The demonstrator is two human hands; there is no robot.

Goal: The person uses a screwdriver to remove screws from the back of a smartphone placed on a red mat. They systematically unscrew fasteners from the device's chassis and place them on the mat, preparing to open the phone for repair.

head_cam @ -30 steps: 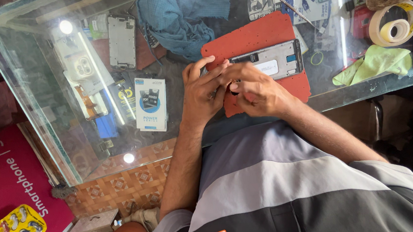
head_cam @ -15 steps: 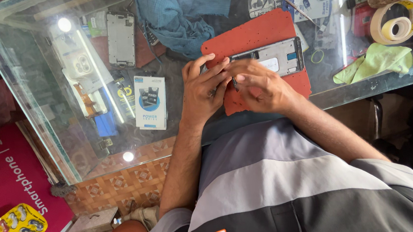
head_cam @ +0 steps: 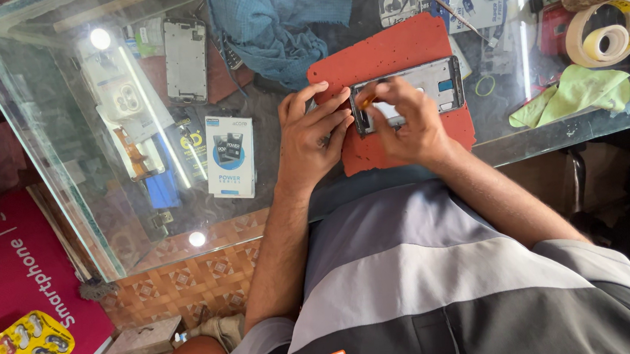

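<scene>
The opened phone (head_cam: 416, 92) lies on the red mat (head_cam: 388, 53), under both hands. The left hand (head_cam: 315, 129) steadies its end, fingers spread apart. The right hand (head_cam: 407, 122) has fingers pinched together on a small orange tool (head_cam: 366, 101). The prying step seems in hand; next move needs careful, gentle leverage.

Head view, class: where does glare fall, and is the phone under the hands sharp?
Head view: lamp glare spots and a bright streak sit on the glass counter at left; the opened phone on the red mat looks fairly sharp, partly hidden by the right hand.
</scene>
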